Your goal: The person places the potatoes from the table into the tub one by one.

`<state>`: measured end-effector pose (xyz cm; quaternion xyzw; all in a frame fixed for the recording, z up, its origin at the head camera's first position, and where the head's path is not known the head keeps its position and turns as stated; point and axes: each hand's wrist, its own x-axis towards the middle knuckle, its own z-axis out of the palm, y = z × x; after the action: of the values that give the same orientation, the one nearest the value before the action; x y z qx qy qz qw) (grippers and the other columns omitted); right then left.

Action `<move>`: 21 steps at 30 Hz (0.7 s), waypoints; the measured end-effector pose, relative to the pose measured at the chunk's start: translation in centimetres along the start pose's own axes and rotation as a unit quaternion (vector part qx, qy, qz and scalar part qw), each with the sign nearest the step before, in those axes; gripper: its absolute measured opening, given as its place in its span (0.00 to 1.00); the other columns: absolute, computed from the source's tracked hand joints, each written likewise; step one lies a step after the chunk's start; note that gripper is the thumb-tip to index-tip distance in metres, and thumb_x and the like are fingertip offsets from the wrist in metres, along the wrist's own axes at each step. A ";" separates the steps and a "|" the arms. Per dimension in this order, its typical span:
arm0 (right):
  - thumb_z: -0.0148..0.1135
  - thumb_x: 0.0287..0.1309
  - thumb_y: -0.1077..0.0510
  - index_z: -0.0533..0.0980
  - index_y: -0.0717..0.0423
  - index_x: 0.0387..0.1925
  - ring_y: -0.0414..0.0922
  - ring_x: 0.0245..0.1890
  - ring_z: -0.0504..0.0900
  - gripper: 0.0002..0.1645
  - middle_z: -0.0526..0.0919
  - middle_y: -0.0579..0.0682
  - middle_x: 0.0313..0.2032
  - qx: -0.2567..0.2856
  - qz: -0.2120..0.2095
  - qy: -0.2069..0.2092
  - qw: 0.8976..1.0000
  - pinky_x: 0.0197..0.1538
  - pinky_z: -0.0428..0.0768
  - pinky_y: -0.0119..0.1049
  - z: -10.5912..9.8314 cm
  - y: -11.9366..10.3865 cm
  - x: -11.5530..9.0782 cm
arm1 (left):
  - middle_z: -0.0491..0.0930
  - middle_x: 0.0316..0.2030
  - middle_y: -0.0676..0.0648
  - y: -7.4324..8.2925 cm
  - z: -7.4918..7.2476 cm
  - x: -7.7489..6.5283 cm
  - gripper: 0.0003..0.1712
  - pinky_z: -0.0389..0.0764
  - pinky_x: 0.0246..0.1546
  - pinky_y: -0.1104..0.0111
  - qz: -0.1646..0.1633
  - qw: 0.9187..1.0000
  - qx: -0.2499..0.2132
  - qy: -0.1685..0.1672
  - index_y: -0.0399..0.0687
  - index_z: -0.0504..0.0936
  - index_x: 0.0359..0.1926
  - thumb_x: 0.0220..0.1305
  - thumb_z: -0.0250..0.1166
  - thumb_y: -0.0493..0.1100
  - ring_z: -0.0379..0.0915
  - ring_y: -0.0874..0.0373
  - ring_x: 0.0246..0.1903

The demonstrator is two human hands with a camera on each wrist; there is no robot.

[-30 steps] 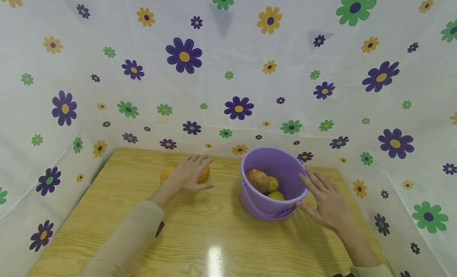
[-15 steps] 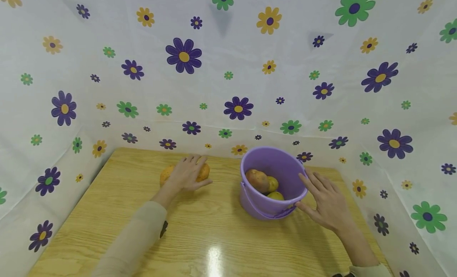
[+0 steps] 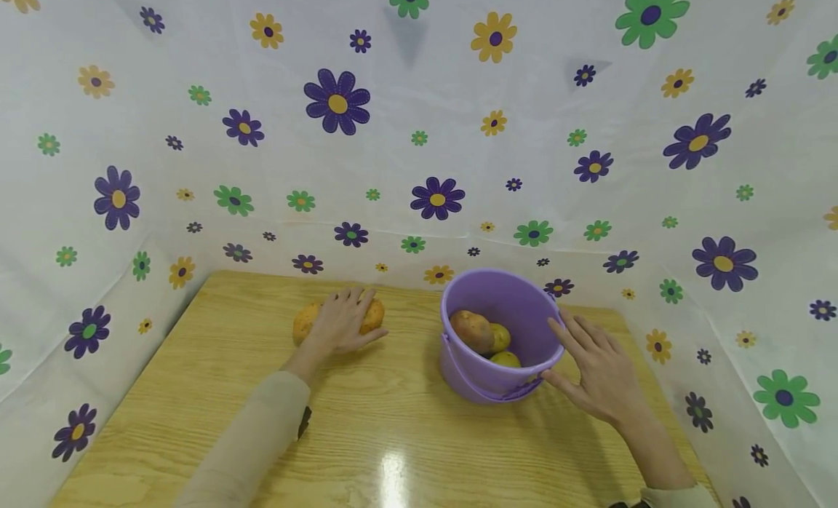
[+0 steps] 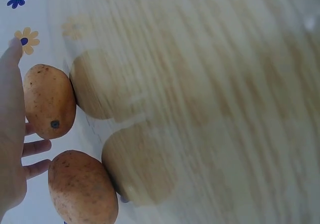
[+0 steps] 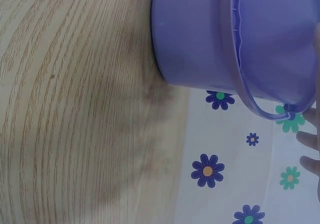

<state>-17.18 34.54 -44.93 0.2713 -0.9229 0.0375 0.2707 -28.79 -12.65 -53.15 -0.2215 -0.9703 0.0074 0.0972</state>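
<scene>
Two orange-brown, speckled potatoes (image 4: 50, 102) lie side by side near the back left of the table. My left hand (image 3: 337, 326) is over the right one (image 3: 373, 317), thumb apart from the fairly straight fingers; whether it touches is hard to tell. The left potato (image 3: 305, 323) shows beside the wrist. A purple bucket (image 3: 466, 381) stands to the right, holding a reddish-brown potato-like item (image 3: 473, 331) and two yellow round ones (image 3: 506, 359). My right hand (image 3: 599, 370) rests spread against the bucket's right rim, fingers mostly straight.
The wooden table (image 3: 366, 435) has a glossy surface. A white sheet with printed flowers (image 3: 393, 159) encloses its back and sides. The bucket's handle (image 5: 245, 92) hangs down along its near side.
My left hand has lowered and shifted slightly left over the right-hand potato, leaving more of that potato in sight. The right hand and bucket stay put.
</scene>
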 end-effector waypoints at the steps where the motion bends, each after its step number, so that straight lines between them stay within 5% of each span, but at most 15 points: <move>1: 0.37 0.69 0.16 0.68 0.49 0.77 0.65 0.68 0.75 0.55 0.74 0.61 0.74 0.001 0.000 0.000 1.000 0.65 0.76 0.66 0.0 0.0 0.0 | 0.73 0.71 0.34 0.0 0.0 0.0 0.58 0.80 0.64 0.43 -0.001 1.000 0.002 -0.003 0.44 0.62 0.80 0.67 0.51 0.82 0.75 0.37 0.67; 21: 0.40 0.68 0.17 0.69 0.49 0.77 0.65 0.68 0.74 0.54 0.74 0.61 0.73 0.006 0.001 -0.001 1.000 0.65 0.75 0.67 0.2 0.1 0.0 | 0.76 0.67 0.35 -0.1 1.1 -0.3 0.51 0.80 0.61 0.44 -0.012 1.000 0.022 -0.007 0.44 0.64 0.78 0.71 0.55 0.76 0.76 0.37 0.64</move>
<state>-17.35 34.58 -45.05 0.2720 -0.9232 0.0431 0.2680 -28.78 -12.87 -54.24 -0.2073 -0.9732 0.0292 0.0954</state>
